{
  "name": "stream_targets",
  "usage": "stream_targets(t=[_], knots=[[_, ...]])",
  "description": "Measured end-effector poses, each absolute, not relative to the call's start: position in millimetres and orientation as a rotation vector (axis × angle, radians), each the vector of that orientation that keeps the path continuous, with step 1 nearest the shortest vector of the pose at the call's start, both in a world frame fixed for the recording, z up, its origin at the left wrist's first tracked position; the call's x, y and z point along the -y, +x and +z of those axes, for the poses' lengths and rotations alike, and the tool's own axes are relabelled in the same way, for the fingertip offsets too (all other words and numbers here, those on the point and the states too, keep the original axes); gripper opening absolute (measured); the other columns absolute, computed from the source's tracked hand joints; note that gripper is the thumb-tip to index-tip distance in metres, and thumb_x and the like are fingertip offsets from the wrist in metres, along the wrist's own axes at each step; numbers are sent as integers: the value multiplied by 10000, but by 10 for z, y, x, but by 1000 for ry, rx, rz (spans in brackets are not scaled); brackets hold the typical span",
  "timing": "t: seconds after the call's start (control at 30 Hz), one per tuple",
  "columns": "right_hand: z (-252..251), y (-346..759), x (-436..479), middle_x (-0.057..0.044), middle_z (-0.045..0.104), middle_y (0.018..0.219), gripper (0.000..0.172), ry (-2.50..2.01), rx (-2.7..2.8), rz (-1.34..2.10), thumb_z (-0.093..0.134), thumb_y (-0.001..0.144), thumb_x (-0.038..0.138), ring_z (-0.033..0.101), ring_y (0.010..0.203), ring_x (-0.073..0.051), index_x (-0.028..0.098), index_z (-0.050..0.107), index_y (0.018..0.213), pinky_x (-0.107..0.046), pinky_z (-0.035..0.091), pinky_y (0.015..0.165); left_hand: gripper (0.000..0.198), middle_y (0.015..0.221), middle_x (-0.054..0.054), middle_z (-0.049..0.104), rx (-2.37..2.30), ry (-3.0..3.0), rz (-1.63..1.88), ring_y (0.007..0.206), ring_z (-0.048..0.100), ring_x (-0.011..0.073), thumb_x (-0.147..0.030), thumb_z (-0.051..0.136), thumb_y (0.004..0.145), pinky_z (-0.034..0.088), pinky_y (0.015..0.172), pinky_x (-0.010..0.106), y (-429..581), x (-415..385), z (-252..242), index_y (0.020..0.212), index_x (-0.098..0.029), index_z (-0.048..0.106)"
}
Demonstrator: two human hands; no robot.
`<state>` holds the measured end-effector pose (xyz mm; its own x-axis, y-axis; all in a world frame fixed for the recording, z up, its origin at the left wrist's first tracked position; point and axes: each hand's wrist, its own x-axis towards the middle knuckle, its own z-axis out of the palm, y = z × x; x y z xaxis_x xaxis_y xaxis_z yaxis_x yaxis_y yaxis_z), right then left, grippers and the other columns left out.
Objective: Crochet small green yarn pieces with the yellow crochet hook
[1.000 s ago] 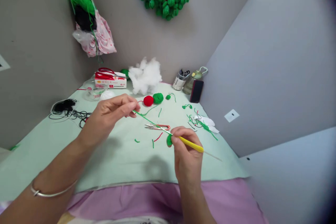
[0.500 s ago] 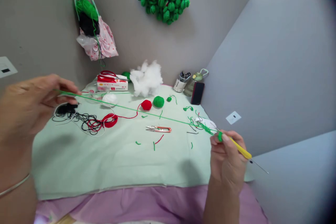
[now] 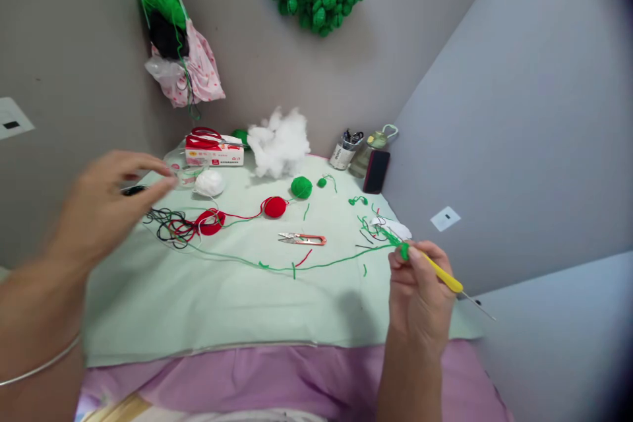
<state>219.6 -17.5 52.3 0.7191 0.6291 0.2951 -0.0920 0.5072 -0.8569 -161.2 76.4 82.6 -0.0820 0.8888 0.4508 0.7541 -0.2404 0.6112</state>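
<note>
Your left hand (image 3: 111, 201), blurred, is raised over the table's left side, thumb and fingers parted, with nothing visible between them. Your right hand (image 3: 420, 283) is closed around a yellow-handled hook (image 3: 445, 273) and pinches a small green crocheted piece (image 3: 404, 251) at its fingertips.

From that piece a green strand (image 3: 326, 266) runs slack across the cloth to the tangled black yarn (image 3: 171, 227) near your left hand. Above, on the wall, hangs a pink-spotted bag (image 3: 200, 72). Next comes a red-and-white box (image 3: 222, 154), red-handled scissors (image 3: 202, 137) lying on top; its front carries printed characters, too small for you to read. Just in front sits a white yarn ball (image 3: 209, 182). Further right are a red yarn ball (image 3: 275, 207), white stuffing (image 3: 279, 145), a green yarn ball (image 3: 301, 188) and, nearer you, orange-handled snips (image 3: 309, 239), on which no brand can be made out. A pen cup (image 3: 341, 155) bears a white label with dark lettering, also illegible. Beside it stands a bottle (image 3: 363, 158), a dark-screened phone (image 3: 377, 173) leaning in front. Green yarn scraps (image 3: 390, 235) lie just beyond your right hand.
</note>
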Motion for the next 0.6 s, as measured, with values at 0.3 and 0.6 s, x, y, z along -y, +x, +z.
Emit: stream_targets(t=[0.3,0.6], knots=[[438,1963,184,11,654,810,181,-1020,744,678,855,709,273,563,635,-99,208,707,790,-276,434,600,331,1264,106,729,-966,2268,605,1190,655,301,-385,624,928,504,1062,463,-312,-1241,395,1200,-225,726],[267,1694,226,16,685,797,94,-1046,913,715,817,817,249,603,675,-113,227,732,851,-265,478,625,393,1330,119,660,-687,1492,1101,1312,598,294,-513,495,1046,535,1051,435,-154,-651,547,1215,-210,678]])
